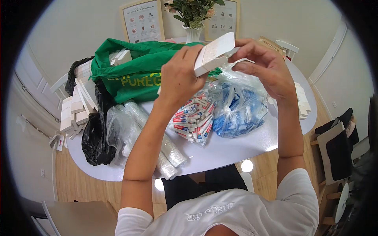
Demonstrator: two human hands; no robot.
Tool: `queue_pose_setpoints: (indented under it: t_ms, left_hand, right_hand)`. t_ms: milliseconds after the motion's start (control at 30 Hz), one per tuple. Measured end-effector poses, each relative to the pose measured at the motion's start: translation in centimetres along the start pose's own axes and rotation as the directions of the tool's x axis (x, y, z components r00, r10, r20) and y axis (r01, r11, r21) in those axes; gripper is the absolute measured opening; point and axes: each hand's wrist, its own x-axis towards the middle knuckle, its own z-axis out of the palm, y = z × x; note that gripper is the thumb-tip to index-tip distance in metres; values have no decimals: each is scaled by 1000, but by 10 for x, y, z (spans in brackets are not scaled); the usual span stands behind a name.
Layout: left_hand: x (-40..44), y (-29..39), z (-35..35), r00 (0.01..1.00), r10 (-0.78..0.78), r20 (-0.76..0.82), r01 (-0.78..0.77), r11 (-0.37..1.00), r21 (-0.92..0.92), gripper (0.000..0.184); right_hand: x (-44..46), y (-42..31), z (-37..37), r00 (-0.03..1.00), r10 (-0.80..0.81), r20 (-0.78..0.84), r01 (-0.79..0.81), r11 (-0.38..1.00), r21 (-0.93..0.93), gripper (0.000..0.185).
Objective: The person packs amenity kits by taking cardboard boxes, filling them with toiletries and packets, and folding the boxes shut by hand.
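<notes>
My left hand is wrapped round a small white carton, raised above the table and tilted, with its end flap up. At the carton's open end is my right hand, its thumb and fingers bent near the flap; whether they hold anything small is hard to make out. Beneath the hands lie a clear bag of small red, white and blue tubes and a clear bag of blue packets. Behind my left hand stands a green bag with white boxes inside.
Clear plastic-wrapped rolls and a black plastic bag lie on the left of the white table. White cartons are piled at the left edge, more at the right. A flower vase stands behind.
</notes>
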Motion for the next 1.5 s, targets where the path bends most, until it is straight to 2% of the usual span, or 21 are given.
queue_pose_setpoints:
  t_ms: [67,100,133,167,233,267,300,367,500,567,600,667,700,767,900,967,1100,1167,1200,1267,1500]
  left_hand:
    - [0,-5,5,1000,-2,-31,0,999,-53,29]
    - [-1,-7,6,999,-3,-55,-2,995,-100,27]
    - [0,-6,4,996,-42,-76,34,994,-107,21]
    - [0,-7,3,996,-44,-76,36,994,-107,21]
    - [1,-10,2,995,-91,-28,86,985,-150,20]
    - [1,-8,1,995,-97,-6,95,984,-148,21]
    - [1,-7,1,996,-94,-6,92,986,-142,21]
    - [1,-6,2,998,-58,-33,52,987,-152,23]
    - [2,-3,-1,997,-75,-28,69,982,-178,24]
    - [2,-1,-3,987,-160,7,157,960,-234,25]
    - [2,-1,-4,988,-154,11,152,960,-235,25]
    - [3,-1,-5,985,-174,12,171,954,-247,22]
    - [4,-1,-6,985,-172,8,169,954,-248,22]
    - [4,0,-7,983,-181,6,176,945,-276,21]
    - [4,0,-7,988,-151,10,148,948,-280,20]
    - [4,0,-6,988,-154,17,153,950,-272,18]
    - [4,0,-7,984,-178,12,174,938,-299,17]
    - [5,-1,-8,988,-153,-21,139,941,-309,17]
    - [6,0,-9,988,-151,-20,138,941,-309,17]
    - [7,1,-10,985,-174,-1,164,934,-319,16]
    - [6,3,-11,985,-174,9,167,929,-331,15]
  right_hand:
    - [-9,-1,-4,980,84,-179,-65,992,112,10]
    - [-12,5,-11,980,89,-176,-71,992,108,10]
    - [-15,18,-19,993,94,72,-86,990,-112,9]
    - [-18,31,-23,940,145,309,-40,946,-321,9]
    - [-29,60,-10,819,462,339,-88,686,-722,9]
    - [-34,76,-7,806,501,315,94,417,-904,8]
    - [-32,73,-4,809,496,317,96,420,-902,8]
    - [-26,67,6,819,553,152,73,161,-984,8]
    - [-23,82,10,823,539,179,103,168,-980,13]
    - [-25,95,12,853,521,26,-48,128,-991,13]
    - [-25,97,10,855,519,20,-54,128,-990,13]
    - [-26,100,-1,840,534,-98,-260,238,-936,13]
    - [-27,98,-5,841,531,-98,-258,235,-937,13]
    - [-32,93,-9,902,413,-126,-299,387,-872,13]
    - [-35,78,0,894,439,-83,-224,279,-934,13]
    - [-38,87,3,884,465,42,-71,223,-972,13]
    - [-32,90,2,881,472,-15,-154,256,-955,18]
    - [-36,89,4,861,503,-74,-168,144,-975,21]
    - [-39,89,6,862,502,-76,-170,144,-975,21]
    - [-48,90,9,919,383,90,30,161,-987,19]
    - [-37,96,14,870,492,-13,-50,62,-997,11]
